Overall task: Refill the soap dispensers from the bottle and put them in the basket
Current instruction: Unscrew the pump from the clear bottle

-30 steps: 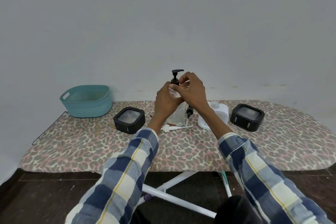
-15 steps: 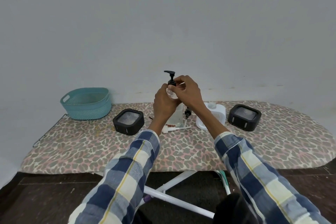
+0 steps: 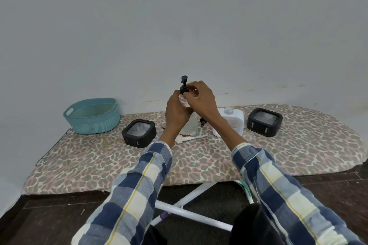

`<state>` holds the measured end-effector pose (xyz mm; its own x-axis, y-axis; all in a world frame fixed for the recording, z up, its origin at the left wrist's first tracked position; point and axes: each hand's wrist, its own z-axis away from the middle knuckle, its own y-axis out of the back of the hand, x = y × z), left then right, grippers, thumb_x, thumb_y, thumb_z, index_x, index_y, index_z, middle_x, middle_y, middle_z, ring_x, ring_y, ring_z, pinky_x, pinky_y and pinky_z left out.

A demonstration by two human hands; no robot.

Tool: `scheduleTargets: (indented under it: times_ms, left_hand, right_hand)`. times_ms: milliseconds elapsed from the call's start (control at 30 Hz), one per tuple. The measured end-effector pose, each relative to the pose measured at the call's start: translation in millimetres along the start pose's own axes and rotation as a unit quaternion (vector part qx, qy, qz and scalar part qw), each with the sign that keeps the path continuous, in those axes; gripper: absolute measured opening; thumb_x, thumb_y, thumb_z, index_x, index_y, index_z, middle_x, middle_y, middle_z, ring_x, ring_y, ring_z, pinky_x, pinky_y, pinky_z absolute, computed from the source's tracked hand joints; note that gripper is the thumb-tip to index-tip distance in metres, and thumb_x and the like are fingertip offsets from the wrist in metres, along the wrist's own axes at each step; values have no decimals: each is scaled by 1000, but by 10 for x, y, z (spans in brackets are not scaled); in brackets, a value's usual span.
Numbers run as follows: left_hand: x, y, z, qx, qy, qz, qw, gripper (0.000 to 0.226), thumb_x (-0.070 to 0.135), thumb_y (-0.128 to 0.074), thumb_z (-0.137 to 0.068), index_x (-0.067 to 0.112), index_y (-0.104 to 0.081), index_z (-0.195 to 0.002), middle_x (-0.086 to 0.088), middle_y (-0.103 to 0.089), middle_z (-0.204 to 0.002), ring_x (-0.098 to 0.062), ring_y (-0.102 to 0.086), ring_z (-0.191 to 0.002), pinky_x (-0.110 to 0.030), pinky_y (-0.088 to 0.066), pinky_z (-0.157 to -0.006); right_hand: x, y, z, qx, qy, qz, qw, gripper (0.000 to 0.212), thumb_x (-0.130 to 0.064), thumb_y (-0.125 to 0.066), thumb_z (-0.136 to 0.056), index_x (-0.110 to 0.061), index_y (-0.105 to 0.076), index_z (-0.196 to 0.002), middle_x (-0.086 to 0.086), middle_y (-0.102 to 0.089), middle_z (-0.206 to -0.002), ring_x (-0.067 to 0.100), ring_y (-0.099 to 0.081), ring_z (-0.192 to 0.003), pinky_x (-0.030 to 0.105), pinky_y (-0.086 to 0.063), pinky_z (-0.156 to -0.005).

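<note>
right now the soap dispenser [image 3: 184, 103] stands upright in the middle of the scene, held above the tabletop [image 3: 199, 157], its long axis vertical and its black pump head [image 3: 184, 85] on top. the left hand [image 3: 176, 114] wraps the clear body from the left; the right hand [image 3: 201, 101] pinches the black collar from the right, so the twist seems to be its job. a second pump [image 3: 188, 137] lies on the tabletop below, and the white refill bottle [image 3: 232, 120] stands just right, its neck uncapped. the teal basket [image 3: 92, 115] sits far left, well apart, so the left hand is nearer for the carry. two black boxes [image 3: 139, 130] flank the work.
</note>
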<state>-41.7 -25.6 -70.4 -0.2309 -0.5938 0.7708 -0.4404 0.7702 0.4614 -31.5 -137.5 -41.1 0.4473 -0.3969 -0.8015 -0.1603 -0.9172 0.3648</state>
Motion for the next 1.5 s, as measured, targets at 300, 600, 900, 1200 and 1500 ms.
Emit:
scheduleTargets:
  times_ms: [300, 600, 900, 1200, 1500]
  left_hand:
    - [-82, -4, -45, -5, -6, 15, 1000, 49, 30, -85, -81, 24, -60, -123, 5, -74, -112, -18, -70, -97, -42, -59, -75]
    - [-107, -5, -48, 0, -17, 35, 999, 56, 28, -89, -81, 24, -60, -128, 7, -73, -122, -15, -69, -108, -31, -53, -77]
    - [-134, -21, -49, -4, -31, 5, 999, 86, 90, -74, -64, 23, -55, -114, 2, -67, -102, -21, -67, -90, -47, -60, -77]
    - [-99, -6, -20, 4, -32, -13, 999, 91, 93, -73, -64, 21, -55, -116, -3, -68, -104, -26, -68, -94, -48, -60, -81]
    - [-113, -27, -22, 2, -24, -4, 1000, 82, 87, -79, -63, 29, -57, -116, 6, -71, -110, -18, -70, -99, -46, -61, -84]
  right_hand:
    - [-4, 9, -39, -8, 17, 33, 999, 27, -33, -77, -89, -24, -69, -113, -10, -69, -111, 3, -66, -92, 30, -54, -92]
    - [-69, 2, -86, -19, 27, 66, 997, 26, -46, -79, -89, -28, -65, -102, -5, -67, -109, 11, -69, -92, 29, -52, -84]
    - [-395, 289, -285, 79, 82, -21, 993, 28, -50, -72, -93, -28, -74, -110, -10, -70, -108, 2, -68, -94, 23, -54, -79]
    - [-358, 345, -315, 96, 62, -27, 993, 30, -47, -76, -92, -27, -80, -114, -8, -62, -109, 12, -64, -100, 24, -55, -83]
    - [-437, 668, -214, 168, 39, -120, 978, 24, -38, -71, -100, -19, -76, -112, -16, -75, -88, -5, -63, -76, 12, -46, -72]
